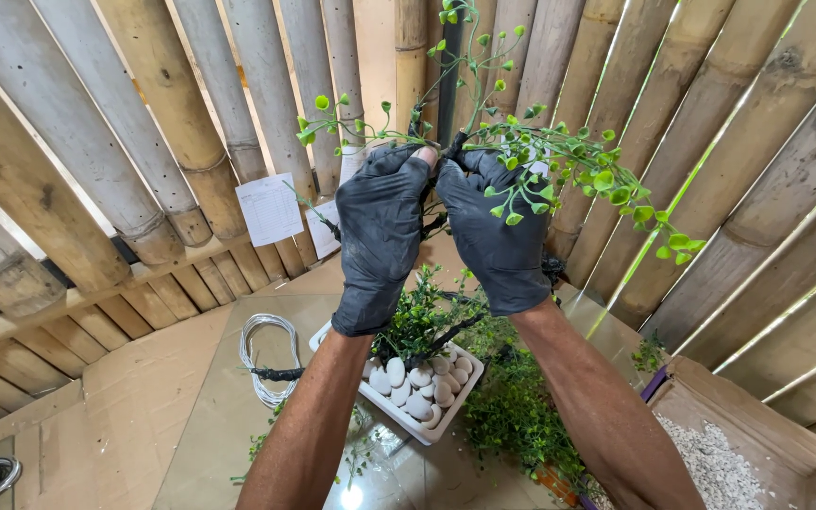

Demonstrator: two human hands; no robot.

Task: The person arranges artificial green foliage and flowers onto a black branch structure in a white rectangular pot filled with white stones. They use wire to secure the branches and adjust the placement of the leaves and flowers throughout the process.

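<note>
Both my hands wear black gloves and are raised together in the middle of the view. My left hand (pixel 382 231) and my right hand (pixel 493 231) both pinch the dark stem of an artificial branch (pixel 559 156) with thin wires and small round green leaves, which spreads up and out to the right. Below the hands sits a white rectangular pot (pixel 427 430) filled with white pebbles (pixel 413 387) and leafy green sprigs (pixel 422 316), with a dark trunk rising from it toward my hands.
A coil of white wire (pixel 269 359) lies left of the pot on a glass tabletop (pixel 210 444). More green foliage (pixel 517 416) lies right of the pot. A cardboard box of white gravel (pixel 710 463) stands at lower right. Bamboo poles (pixel 181 123) wall the background, with paper sheets (pixel 269 208) pinned on.
</note>
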